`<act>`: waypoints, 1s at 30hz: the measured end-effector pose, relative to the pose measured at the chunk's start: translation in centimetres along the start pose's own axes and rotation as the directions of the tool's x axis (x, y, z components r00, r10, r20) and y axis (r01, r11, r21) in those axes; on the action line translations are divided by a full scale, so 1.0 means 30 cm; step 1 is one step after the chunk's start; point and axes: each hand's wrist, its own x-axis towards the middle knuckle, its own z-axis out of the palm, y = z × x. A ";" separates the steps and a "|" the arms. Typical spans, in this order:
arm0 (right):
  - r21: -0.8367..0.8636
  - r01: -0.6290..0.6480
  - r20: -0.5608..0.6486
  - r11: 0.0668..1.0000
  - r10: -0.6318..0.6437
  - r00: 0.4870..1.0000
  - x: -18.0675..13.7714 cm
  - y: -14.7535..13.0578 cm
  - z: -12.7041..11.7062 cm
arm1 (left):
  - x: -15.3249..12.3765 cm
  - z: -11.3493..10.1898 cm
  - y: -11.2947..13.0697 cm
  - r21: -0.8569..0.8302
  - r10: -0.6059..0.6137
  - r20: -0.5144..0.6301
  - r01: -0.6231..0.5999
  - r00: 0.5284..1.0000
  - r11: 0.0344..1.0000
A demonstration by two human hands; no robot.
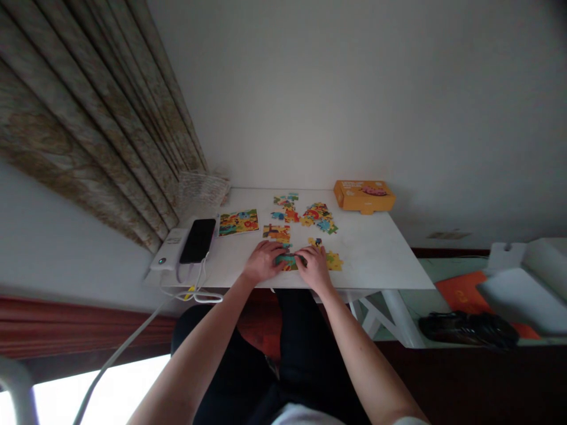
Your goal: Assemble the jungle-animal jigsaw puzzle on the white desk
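Observation:
Both my hands rest near the front edge of a small white table. My left hand and my right hand meet over a clump of joined puzzle pieces, fingers curled and pressed on it. Loose colourful puzzle pieces lie scattered behind my hands, with more pieces further back. A yellow piece sits just right of my right hand. A picture card lies at the left.
An orange box stands at the table's back right. A black phone lies on a white power bank at the left edge, cables hanging. Curtains hang left. Dark shoes lie on the floor right.

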 end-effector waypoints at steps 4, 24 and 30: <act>-0.012 0.003 0.014 1.000 -0.003 1.000 0.000 -0.003 -0.005 | -0.001 -0.001 0.002 0.008 0.002 -0.016 -0.002 1.000 1.000; -0.018 -0.002 0.083 1.000 0.003 0.997 0.005 -0.006 -0.007 | 0.001 0.000 0.022 0.090 0.002 -0.019 -0.001 1.000 0.996; -0.005 -0.003 0.077 1.000 0.003 0.997 0.004 -0.005 -0.005 | 0.001 -0.002 0.022 0.080 -0.004 -0.002 0.004 1.000 0.997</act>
